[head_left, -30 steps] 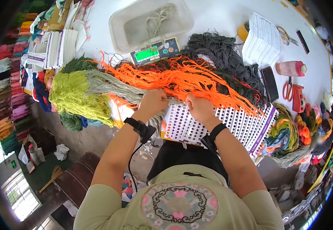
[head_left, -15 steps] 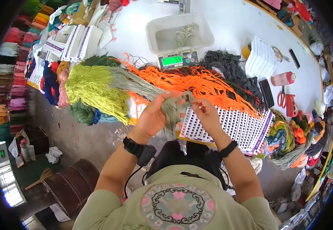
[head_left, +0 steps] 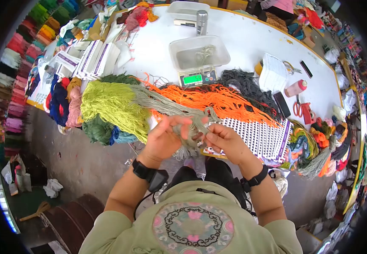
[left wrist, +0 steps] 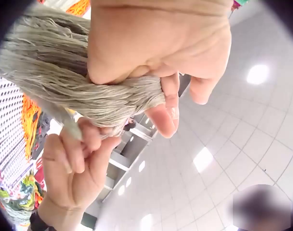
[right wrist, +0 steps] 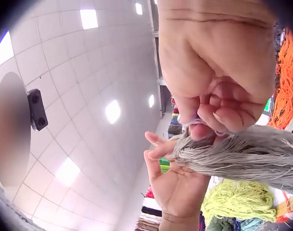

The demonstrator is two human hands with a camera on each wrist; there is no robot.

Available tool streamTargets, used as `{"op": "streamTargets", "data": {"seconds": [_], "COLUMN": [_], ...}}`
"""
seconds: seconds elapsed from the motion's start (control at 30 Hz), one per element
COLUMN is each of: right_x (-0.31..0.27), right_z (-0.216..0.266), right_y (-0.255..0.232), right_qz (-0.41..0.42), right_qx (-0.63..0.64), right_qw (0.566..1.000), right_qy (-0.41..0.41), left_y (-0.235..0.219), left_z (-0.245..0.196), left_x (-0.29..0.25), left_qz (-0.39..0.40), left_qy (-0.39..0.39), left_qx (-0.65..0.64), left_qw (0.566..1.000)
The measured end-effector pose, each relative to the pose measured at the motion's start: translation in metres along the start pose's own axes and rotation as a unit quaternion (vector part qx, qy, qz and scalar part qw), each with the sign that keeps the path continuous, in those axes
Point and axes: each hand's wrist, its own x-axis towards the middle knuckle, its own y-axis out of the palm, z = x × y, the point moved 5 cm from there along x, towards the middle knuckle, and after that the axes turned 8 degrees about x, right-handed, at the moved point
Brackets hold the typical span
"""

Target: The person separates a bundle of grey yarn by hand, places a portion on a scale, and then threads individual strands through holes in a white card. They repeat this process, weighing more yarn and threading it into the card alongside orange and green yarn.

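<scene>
My left hand [head_left: 162, 142] holds a grey-green yarn hank [left wrist: 117, 101] close over the table's front edge. In the left wrist view, the hank bends round this hand's fingers, and fingertips show past the fold. Facing it, my right hand [head_left: 229, 143] has thumb and fingers curled in a pinch at the folded end. A thin strand [right wrist: 198, 123] runs by those fingertips in the right wrist view. Loose strands dangle below the hands. Behind them, more grey yarn [head_left: 162, 101] stretches left over the pile, between lime-green yarn [head_left: 111, 103] and orange yarn [head_left: 217, 101].
Perforated white cards [head_left: 255, 137] lie by my right hand. Beyond the yarn, a digital scale [head_left: 197, 78] bears a plastic tub [head_left: 179, 63] with some grey yarn inside. A phone [head_left: 281, 104], red-handled scissors [head_left: 297, 109] and a thread cone [head_left: 296, 88] lie at right.
Both hands were low at the yarn on the cards; they have since lifted the grey-green hank towards the body. The left hand's fingers have spread somewhat, and the head view has tilted up.
</scene>
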Motion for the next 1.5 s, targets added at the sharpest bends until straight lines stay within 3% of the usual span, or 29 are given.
{"op": "streamTargets", "data": {"seconds": [0.03,0.07,0.1,0.17,0.23,0.3,0.37,0.43,0.47,0.53,0.57,0.6,0.67,0.7,0.83,0.87,0.9,0.97,1.0,1.07,1.1,1.13,1.17,1.2,1.27,1.3,1.37,1.43,1.5], "right_x": [-0.009,-0.023,-0.044,-0.092,-0.142,-0.206,-0.286,-0.347,-0.346,-0.335,-0.292,-0.256,-0.2,-0.195,-0.258,-0.298,-0.32,-0.333,-0.322,-0.277,-0.234,-0.183,-0.14,-0.098,-0.017,0.009,0.048,0.078,0.089], "right_z": [0.0,0.012,0.026,0.051,0.064,0.063,0.069,0.09,0.092,0.104,0.111,0.108,0.095,0.089,0.096,0.089,0.092,0.109,0.105,0.093,0.089,0.079,0.054,0.027,-0.012,-0.041,-0.065,-0.087,-0.09], "right_y": [-0.007,-0.028,-0.048,-0.091,-0.128,-0.184,-0.264,-0.279,-0.286,-0.29,-0.267,-0.276,-0.265,-0.274,-0.356,-0.403,-0.431,-0.441,-0.449,-0.461,-0.439,-0.401,-0.386,-0.365,-0.308,-0.293,-0.256,-0.263,-0.269], "right_qz": [-0.009,-0.131,-0.248,-0.395,-0.459,-0.432,-0.493,-0.583,-0.585,-0.709,-0.689,-0.571,-0.54,-0.556,-0.557,-0.614,-0.648,-0.684,-0.681,-0.604,-0.536,-0.462,-0.416,-0.378,-0.206,-0.153,-0.104,-0.148,-0.192], "right_qx": [0.0,-0.083,-0.165,-0.265,-0.041,0.137,0.106,0.027,0.027,-0.166,-0.389,-0.543,-0.47,-0.478,-0.533,-0.525,-0.491,-0.538,-0.539,-0.489,-0.544,-0.595,-0.575,-0.462,-0.316,-0.283,-0.219,-0.225,-0.228], "right_qw": [1.0,0.98,0.924,0.802,0.81,0.811,0.746,0.663,0.665,0.553,0.471,0.515,0.654,0.656,0.612,0.589,0.573,0.489,0.492,0.567,0.6,0.626,0.688,0.791,0.908,0.946,0.962,0.961,0.955], "right_qy": [-0.002,-0.125,-0.241,-0.361,-0.362,-0.369,-0.436,-0.468,-0.464,-0.406,-0.39,-0.337,-0.245,-0.179,-0.177,-0.033,-0.102,-0.066,-0.064,-0.274,-0.239,-0.202,-0.152,-0.133,-0.184,-0.045,0.128,0.067,0.007], "left_y": [0.023,0.035,0.037,0.024,-0.013,-0.047,-0.047,-0.043,-0.043,-0.057,-0.064,-0.066,-0.071,-0.08,-0.131,-0.128,-0.121,-0.096,-0.086,-0.128,-0.118,-0.114,-0.105,-0.119,-0.12,-0.128,-0.142,-0.154,-0.168], "left_z": [-0.006,-0.008,-0.012,-0.04,-0.079,-0.128,-0.161,-0.167,-0.168,-0.135,-0.114,-0.1,-0.067,-0.072,-0.178,-0.201,-0.216,-0.2,-0.19,-0.143,-0.099,-0.058,-0.022,0.015,0.075,0.102,0.145,0.175,0.195], "left_x": [0.002,0.003,-0.001,-0.017,-0.039,-0.065,-0.076,-0.066,-0.059,-0.029,-0.014,-0.001,0.024,0.021,-0.078,-0.101,-0.114,-0.082,-0.07,-0.057,-0.023,0.006,0.038,0.052,0.084,0.093,0.107,0.115,0.111], "left_qz": [-0.055,-0.111,-0.106,-0.139,-0.188,-0.224,-0.356,-0.353,-0.347,-0.351,-0.35,-0.354,-0.343,-0.344,-0.593,-0.639,-0.682,-0.68,-0.678,-0.595,-0.539,-0.522,-0.513,-0.435,-0.438,-0.432,-0.389,-0.366,-0.344], "left_qy": [-0.038,-0.077,-0.082,-0.069,0.003,0.071,0.164,0.174,0.189,0.136,0.083,0.079,-0.015,-0.017,0.088,0.128,0.169,0.177,0.182,0.089,0.003,-0.032,-0.067,-0.125,-0.199,-0.239,-0.321,-0.361,-0.433], "left_qx": [0.017,0.034,0.029,0.112,0.119,0.169,0.158,0.165,0.172,0.194,0.217,0.217,0.224,0.224,0.242,0.255,0.266,0.286,0.305,0.238,0.191,0.209,0.237,0.182,0.203,0.198,0.284,0.326,0.462], "left_qw": [0.998,0.99,0.991,0.981,0.975,0.957,0.906,0.904,0.902,0.906,0.908,0.906,0.912,0.912,0.763,0.714,0.66,0.651,0.643,0.762,0.821,0.827,0.822,0.873,0.853,0.847,0.816,0.794,0.694]}}
